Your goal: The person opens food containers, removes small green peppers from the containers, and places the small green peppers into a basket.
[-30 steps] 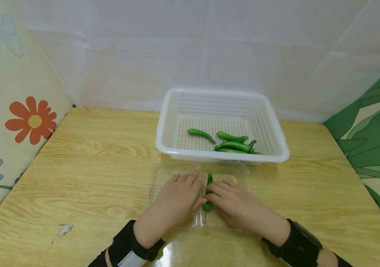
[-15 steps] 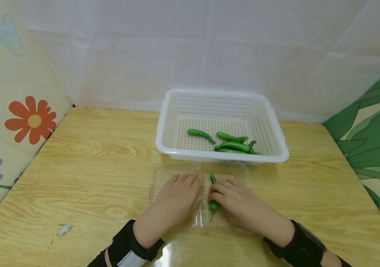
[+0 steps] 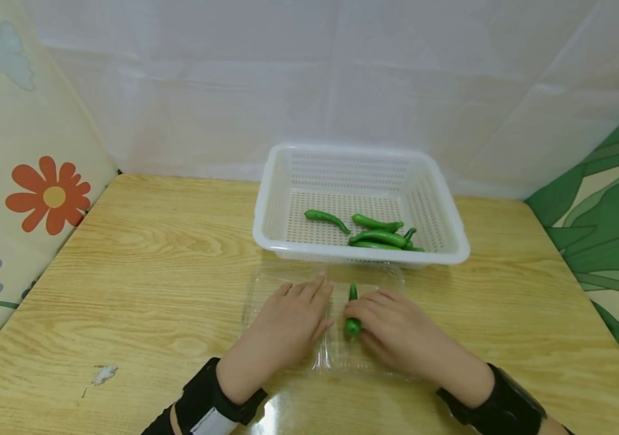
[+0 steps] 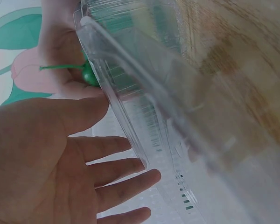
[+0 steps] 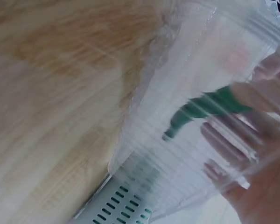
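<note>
A clear plastic clamshell box [image 3: 342,361] lies unfolded on the table in front of the basket. My right hand [image 3: 396,329] pinches a green chili pepper [image 3: 352,327] over the right half of the box, its narrow tip pointing away from me. Through the clear plastic in the right wrist view, the curved chili [image 5: 196,108] shows between thumb and fingers. My left hand [image 3: 290,323] lies over the left half of the box near the middle fold. The left wrist view shows its fingers [image 4: 123,189] straight and spread, at the plastic rim.
Behind the box stands a white perforated basket [image 3: 360,251] holding several green chilies [image 3: 380,237]. A white sheet [image 3: 206,109] hangs at the back. A wood-grain table [image 3: 141,290] carries everything, with a worn patch [image 3: 105,374] at front left.
My right hand has shifted a little to the right with the chili, away from the middle fold. The left hand and basket stay in place.
</note>
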Demonstrator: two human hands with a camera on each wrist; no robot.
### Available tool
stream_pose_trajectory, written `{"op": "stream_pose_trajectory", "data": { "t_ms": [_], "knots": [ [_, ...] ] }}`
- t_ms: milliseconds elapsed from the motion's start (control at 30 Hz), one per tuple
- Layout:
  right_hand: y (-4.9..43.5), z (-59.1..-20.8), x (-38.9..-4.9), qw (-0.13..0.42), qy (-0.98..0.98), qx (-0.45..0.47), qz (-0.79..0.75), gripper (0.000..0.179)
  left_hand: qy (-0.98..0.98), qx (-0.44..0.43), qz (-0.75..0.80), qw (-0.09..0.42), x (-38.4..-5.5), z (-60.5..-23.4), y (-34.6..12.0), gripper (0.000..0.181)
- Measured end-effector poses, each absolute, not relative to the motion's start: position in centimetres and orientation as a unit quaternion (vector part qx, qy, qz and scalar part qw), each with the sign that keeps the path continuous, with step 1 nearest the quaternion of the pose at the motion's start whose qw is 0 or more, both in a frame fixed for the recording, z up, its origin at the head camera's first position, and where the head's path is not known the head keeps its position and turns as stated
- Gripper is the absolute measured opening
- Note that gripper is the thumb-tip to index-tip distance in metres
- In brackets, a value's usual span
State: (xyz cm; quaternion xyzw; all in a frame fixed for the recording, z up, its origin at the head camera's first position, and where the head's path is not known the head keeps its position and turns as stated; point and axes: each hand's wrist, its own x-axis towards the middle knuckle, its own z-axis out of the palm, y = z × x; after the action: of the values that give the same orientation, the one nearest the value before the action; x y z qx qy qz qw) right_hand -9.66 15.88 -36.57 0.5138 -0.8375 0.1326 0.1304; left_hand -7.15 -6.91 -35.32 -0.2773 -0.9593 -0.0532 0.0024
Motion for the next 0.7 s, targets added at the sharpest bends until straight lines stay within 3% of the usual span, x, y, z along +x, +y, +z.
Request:
{"op": "stream_pose_trajectory", "data": {
  "t_ms": [167, 400, 700],
  "knots": [
    [16.3, -36.1, -9.5, 0.164, -0.836, 0.502, 0.148, 0.025, -0.959, -0.278, -0.052, 0.004, -7.2, -35.3, -6.9, 0.058],
    [16.1, -35.4, -9.6, 0.259, -0.803, 0.496, 0.203, 0.041, -0.961, -0.272, -0.052, 0.005, -7.2, -35.3, -6.9, 0.059],
    [15.7, -34.4, -10.0, 0.351, -0.764, 0.488, 0.232, 0.036, -0.961, -0.27, -0.053, 0.007, -7.2, -35.4, -6.8, 0.058]
  ]
}}
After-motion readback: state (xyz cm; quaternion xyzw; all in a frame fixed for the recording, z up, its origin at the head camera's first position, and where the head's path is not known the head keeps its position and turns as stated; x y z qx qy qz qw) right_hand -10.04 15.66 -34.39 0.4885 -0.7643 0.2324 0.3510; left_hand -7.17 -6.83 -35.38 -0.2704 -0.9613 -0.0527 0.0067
